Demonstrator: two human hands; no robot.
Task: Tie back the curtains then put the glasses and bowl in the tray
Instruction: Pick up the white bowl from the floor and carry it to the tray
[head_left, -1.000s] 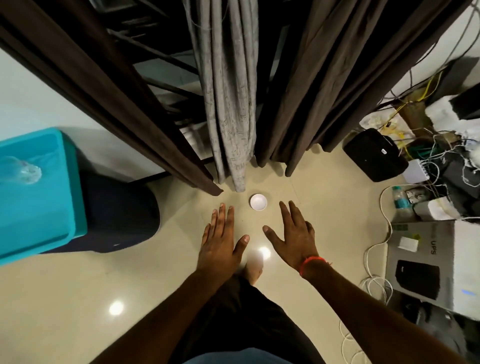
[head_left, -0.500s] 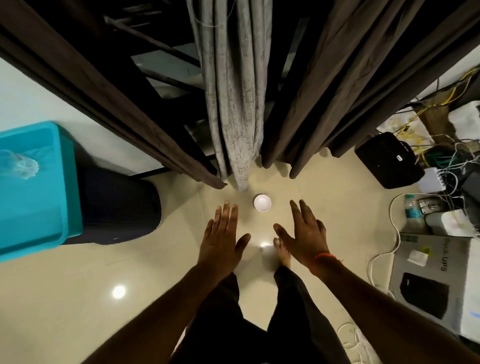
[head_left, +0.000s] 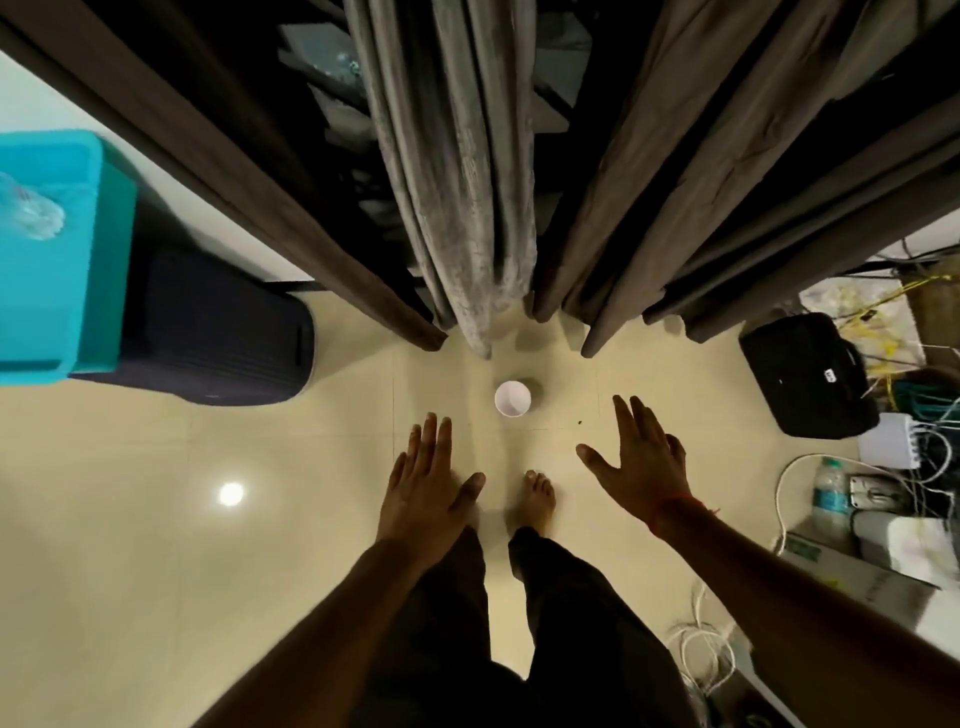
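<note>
one white bowl (head_left: 512, 398), mouth upward

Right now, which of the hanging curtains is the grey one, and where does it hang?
The grey curtain hangs in the middle, between the two dark brown curtains. It alone is pale and textured; its hem ends just beyond the white bowl.

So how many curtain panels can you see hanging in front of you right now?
3. A dark brown curtain on the left, a grey curtain in the middle, and a brown curtain on the right. Folds may hide further panels.
</note>
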